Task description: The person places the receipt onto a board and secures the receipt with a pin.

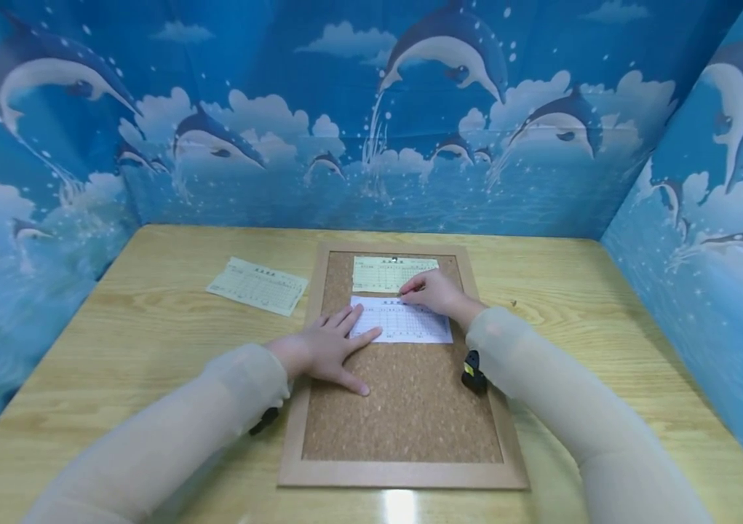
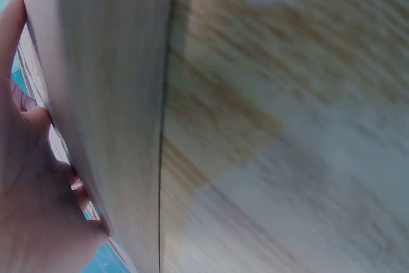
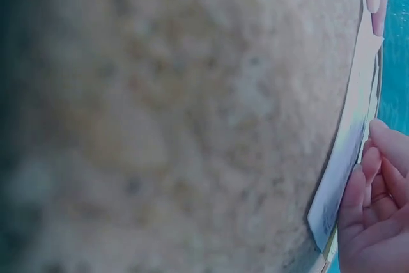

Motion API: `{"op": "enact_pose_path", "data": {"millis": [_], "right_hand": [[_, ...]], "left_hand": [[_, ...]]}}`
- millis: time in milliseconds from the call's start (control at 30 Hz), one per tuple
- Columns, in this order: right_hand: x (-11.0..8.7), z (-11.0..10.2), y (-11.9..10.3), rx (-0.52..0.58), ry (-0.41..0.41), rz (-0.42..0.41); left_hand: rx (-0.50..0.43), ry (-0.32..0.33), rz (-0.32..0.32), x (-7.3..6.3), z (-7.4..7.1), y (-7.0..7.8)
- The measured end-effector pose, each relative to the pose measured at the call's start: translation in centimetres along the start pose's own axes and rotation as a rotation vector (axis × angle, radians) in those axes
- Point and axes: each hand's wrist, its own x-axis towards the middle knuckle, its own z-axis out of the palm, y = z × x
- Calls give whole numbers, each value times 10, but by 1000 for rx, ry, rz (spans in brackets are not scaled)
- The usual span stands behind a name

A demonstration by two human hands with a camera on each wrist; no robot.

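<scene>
A white printed form lies across the upper half of a wood-framed cork board. My left hand is spread flat, its fingertips pressing the form's left edge and its thumb on the cork. At the form's top edge my right hand pinches a tiny pin, mostly hidden by the fingertips. Just above, a pale green form is fixed to the board with a pin at its top. The right wrist view catches the white form edge-on beside the curled fingers.
Another pale green form lies on the wooden table, left of the board. A tiny brownish piece sits on the table to the right. A dolphin-print cloth encloses the back and sides.
</scene>
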Motion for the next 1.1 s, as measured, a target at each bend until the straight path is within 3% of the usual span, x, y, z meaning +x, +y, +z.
{"op": "enact_pose_path", "data": {"millis": [567, 1100], "right_hand": [[2, 1, 0, -44, -6, 22], [3, 0, -6, -166, -8, -77]], "left_hand": [[8, 2, 10, 1, -2, 2], [11, 0, 12, 1, -2, 0]]}}
